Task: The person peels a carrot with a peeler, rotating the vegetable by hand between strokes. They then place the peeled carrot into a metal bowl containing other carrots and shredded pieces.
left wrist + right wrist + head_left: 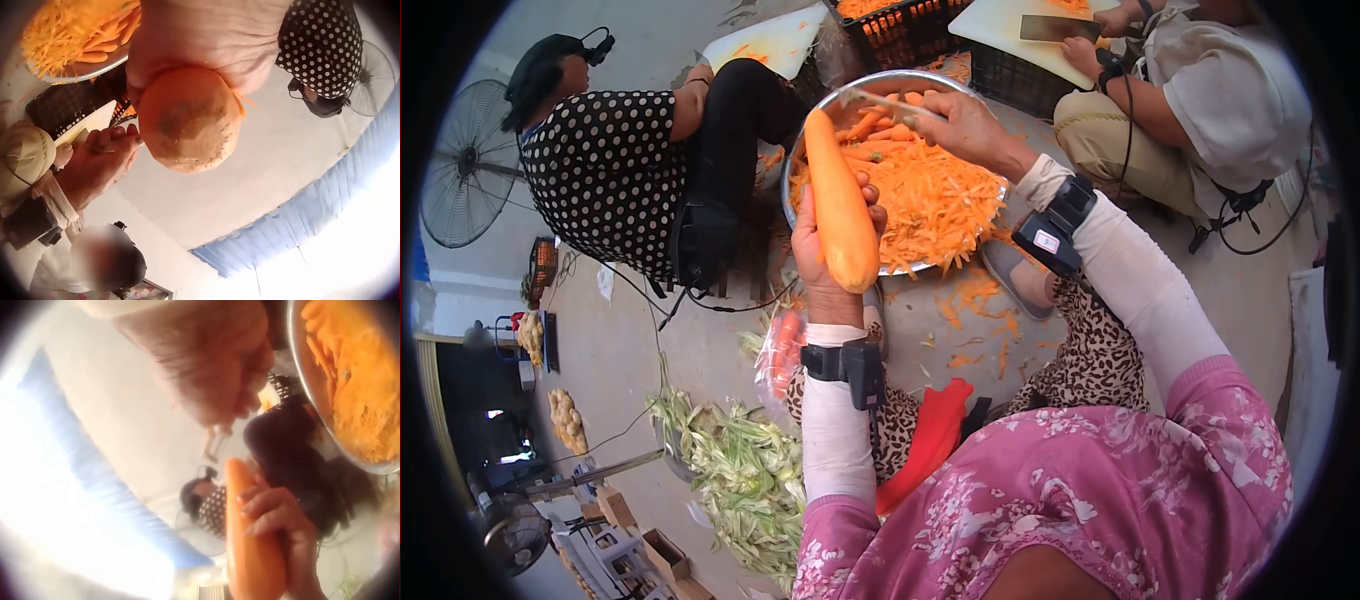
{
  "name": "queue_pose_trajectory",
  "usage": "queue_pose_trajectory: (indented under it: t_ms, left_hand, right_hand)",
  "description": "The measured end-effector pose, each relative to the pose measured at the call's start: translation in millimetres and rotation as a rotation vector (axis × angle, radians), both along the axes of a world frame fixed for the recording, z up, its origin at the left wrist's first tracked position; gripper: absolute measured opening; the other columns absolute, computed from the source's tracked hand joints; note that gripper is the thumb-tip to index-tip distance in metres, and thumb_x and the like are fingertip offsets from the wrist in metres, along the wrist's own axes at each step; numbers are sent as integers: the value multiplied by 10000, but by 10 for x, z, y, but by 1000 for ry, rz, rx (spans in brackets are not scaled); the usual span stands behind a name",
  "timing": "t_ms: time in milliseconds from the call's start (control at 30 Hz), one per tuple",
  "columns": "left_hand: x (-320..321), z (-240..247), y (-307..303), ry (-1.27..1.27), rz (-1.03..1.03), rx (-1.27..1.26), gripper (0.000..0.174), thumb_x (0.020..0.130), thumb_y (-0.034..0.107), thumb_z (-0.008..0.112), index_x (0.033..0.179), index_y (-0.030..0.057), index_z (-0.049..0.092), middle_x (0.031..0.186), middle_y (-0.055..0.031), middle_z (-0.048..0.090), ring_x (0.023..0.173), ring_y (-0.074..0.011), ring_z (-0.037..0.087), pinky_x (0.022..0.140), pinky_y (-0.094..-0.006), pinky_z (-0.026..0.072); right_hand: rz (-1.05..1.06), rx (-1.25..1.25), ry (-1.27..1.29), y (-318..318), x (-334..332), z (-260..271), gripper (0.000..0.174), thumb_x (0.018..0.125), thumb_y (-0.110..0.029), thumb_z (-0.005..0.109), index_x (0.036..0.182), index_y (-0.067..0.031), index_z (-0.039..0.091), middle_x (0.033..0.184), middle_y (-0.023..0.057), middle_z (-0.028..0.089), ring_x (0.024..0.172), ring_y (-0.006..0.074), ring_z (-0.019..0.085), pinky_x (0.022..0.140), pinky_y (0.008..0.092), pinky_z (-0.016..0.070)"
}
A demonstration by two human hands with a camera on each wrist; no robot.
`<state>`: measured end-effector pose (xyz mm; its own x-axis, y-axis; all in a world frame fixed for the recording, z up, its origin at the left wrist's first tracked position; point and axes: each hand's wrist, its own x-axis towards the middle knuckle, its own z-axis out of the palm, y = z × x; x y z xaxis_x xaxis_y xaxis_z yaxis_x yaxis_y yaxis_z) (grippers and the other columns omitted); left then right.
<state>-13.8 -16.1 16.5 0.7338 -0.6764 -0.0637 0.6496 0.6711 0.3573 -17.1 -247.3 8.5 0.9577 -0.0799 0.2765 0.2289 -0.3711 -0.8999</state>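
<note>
My left hand [812, 248] grips a large peeled carrot [841, 205], its narrow end pointing up and away. In the left wrist view the carrot's blunt end [190, 122] faces the camera, with a thin shred of peel at its side. My right hand [975, 130] holds a peeler [875, 98] by its handle. The peeler's forked head [211, 447] stands apart from the carrot's tip in the right wrist view. Below both hands sits a metal basin [788, 200] with whole carrots [865, 125] and a heap of orange peelings [935, 200].
Two people sit across from me, beside cutting boards [775, 40] on black crates [1010, 85]; the right one holds a cleaver [1045, 28]. A bag of carrots [780, 345] and a pile of corn husks [740, 480] lie at my left. Peelings [980, 300] litter the floor.
</note>
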Motion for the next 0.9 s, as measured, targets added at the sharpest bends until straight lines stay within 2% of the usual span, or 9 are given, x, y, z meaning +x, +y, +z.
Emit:
queue_pose_trajectory:
  t_ms: [33, 133, 233, 300, 367, 533, 767, 833, 900]
  left_hand:
    - [21, -11, 23, 39, 10, -47, 498, 946, 413, 417, 1186, -21, 463, 1025, -174, 540, 906, -269, 516, 740, -353, 462]
    - [1, 21, 40, 44, 47, -108, 515, 943, 415, 420, 1190, -36, 448, 1037, -173, 524, 909, -255, 504, 741, -339, 467]
    - [-20, 75, 42, 0, 93, -91, 533, 937, 408, 438, 1205, -52, 422, 1021, -161, 500, 909, -235, 482, 737, -324, 472]
    - [-11, 88, 36, -9, 112, -59, 546, 932, 413, 449, 1218, -52, 411, 1004, -153, 491, 909, -233, 481, 738, -325, 475]
    - [-5, 92, 25, 93, 47, -110, 575, 902, 481, 484, 1194, -11, 424, 946, -129, 477, 846, -227, 461, 719, -337, 455]
    - [-33, 97, 1, 65, 11, -112, 505, 914, 442, 474, 1171, 9, 438, 921, -106, 449, 825, -214, 435, 713, -330, 446]
    - [-116, 89, -19, 18, -147, -138, 452, 922, 375, 471, 1224, 41, 440, 922, -104, 446, 842, -212, 423, 703, -327, 412]
    - [-144, 78, -51, 18, -103, -92, 513, 922, 366, 458, 1276, 1, 396, 915, -95, 388, 784, -182, 368, 669, -288, 408]
    - [-137, 48, -68, 60, -103, -52, 496, 925, 367, 455, 1268, 13, 405, 902, -95, 389, 782, -184, 368, 678, -294, 405]
  right_hand:
    - [1, -1, -1, 44, -91, 90, 279, 875, -293, 572, 935, -43, 682, 701, 28, 611, 647, 107, 570, 586, 288, 452]
    - [283, 36, -21, 178, -301, 209, 242, 867, -263, 594, 884, -27, 643, 666, 23, 568, 621, 107, 534, 577, 277, 439]
    - [378, -50, -37, 284, -522, 336, 231, 861, -248, 606, 843, -18, 625, 652, 34, 555, 616, 117, 524, 584, 279, 435]
    - [439, -87, -111, 314, -541, 273, 192, 856, -198, 606, 899, -13, 635, 687, 32, 595, 632, 106, 553, 580, 267, 441]
    - [503, -107, -98, 385, -615, 316, 196, 849, -196, 612, 891, -5, 627, 665, 74, 582, 614, 149, 556, 579, 288, 434]
    - [492, -92, -167, 429, -598, 285, 193, 842, -195, 620, 899, -11, 623, 663, 108, 567, 604, 184, 555, 574, 311, 427]
    - [145, -202, -232, 227, -155, 112, 224, 870, -222, 593, 996, -41, 632, 716, 104, 575, 675, 187, 572, 625, 316, 439]
    - [49, -240, -239, 139, 1, 54, 245, 858, -255, 596, 906, -17, 628, 695, 143, 597, 639, 262, 579, 611, 348, 457]
    - [-1, -283, -193, 60, 141, -67, 279, 866, -291, 580, 917, -22, 633, 712, 150, 611, 658, 274, 594, 619, 370, 459]
